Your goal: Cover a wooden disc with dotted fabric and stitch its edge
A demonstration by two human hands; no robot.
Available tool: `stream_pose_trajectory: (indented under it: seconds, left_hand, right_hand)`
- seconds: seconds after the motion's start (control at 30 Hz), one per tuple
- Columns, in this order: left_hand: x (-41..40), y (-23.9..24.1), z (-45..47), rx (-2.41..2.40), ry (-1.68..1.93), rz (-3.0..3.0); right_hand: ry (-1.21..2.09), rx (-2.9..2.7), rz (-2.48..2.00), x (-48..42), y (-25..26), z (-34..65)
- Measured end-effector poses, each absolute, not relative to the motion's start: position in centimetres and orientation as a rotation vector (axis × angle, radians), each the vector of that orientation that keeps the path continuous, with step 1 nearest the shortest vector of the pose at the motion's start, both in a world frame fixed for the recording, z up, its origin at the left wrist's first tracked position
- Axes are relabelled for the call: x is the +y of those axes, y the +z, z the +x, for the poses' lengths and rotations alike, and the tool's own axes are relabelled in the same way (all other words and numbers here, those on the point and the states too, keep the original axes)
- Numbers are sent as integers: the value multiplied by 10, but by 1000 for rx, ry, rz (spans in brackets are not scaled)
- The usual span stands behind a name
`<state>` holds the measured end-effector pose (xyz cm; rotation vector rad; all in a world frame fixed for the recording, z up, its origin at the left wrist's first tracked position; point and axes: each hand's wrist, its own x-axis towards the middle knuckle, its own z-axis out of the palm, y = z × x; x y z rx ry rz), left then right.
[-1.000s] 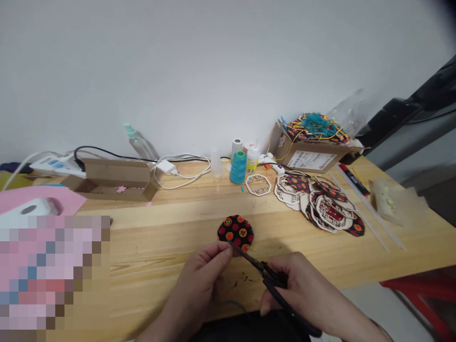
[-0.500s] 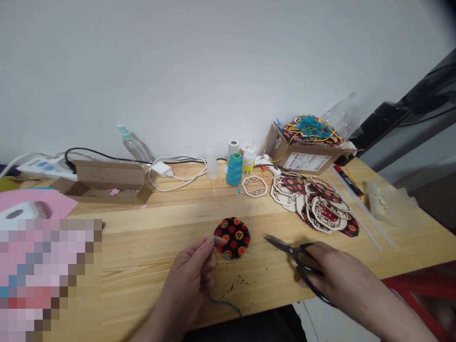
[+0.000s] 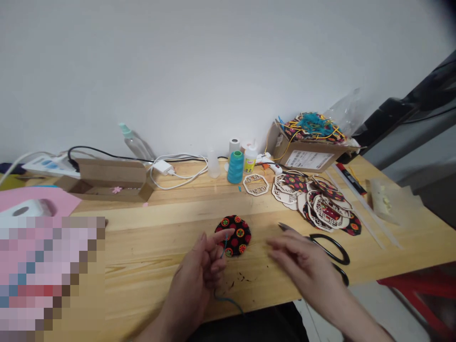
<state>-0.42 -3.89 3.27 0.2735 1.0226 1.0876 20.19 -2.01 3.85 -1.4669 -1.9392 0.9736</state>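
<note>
My left hand (image 3: 204, 263) is closed around a teal thread (image 3: 228, 299), its index finger stretched out over a round patterned fabric piece (image 3: 240, 237). One end of the thread rises by that finger, and the other trails below the hand toward the table's front edge. The fabric is black with red dots and orange-ringed flowers, lying flat on the wood. My right hand (image 3: 302, 259) hovers to the right of it, slightly blurred, fingers apart and holding nothing. Black-handled scissors (image 3: 329, 249) lie on the table behind and beside the right hand, which partly hides them.
Openwork wooden frames and patterned pieces (image 3: 326, 209) are heaped at the right. A teal thread cone (image 3: 235, 168), a glue bottle (image 3: 250, 159) and a single frame (image 3: 255, 185) stand or lie further back. A cardboard box (image 3: 309, 154) holds fabric pieces and threads. Dark scraps (image 3: 242, 278) dot the tabletop.
My right hand has let go of the scissors, which now lie on the table, and has moved left toward the fabric. The left index finger has stretched out with the thread.
</note>
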Motion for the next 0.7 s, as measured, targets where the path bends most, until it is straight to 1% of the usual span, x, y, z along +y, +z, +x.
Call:
stream_pose_trajectory:
  seconds: [0.07,0.13,0.23,0.3,0.37,0.47,0.7]
  left_hand:
    - [-40,33,-3,1018,1074,320]
    - [-42,33,-2,1023,1080,364]
    - [-45,32,-2,1062,1098,428]
    - [-47,31,-2,1086,1092,458]
    - [-48,30,-2,1083,1068,473]
    - [-49,28,-1,1068,1028,500]
    - [-48,30,-3,1089,952,633]
  right_hand:
    - [1340,-1678,-1387,-21,37,174]
    - [1560,-1459,-1318,-20,35,152]
    - [1762,-1239,-1201,-18,33,134]
    - [1828,-1145,-1150,-17,33,130]
    - [1818,-1129,-1160,-16,33,129]
    - [1709,-1213,-1213,-15,33,131]
    - [1324,-1520,-1210,-11,34,136]
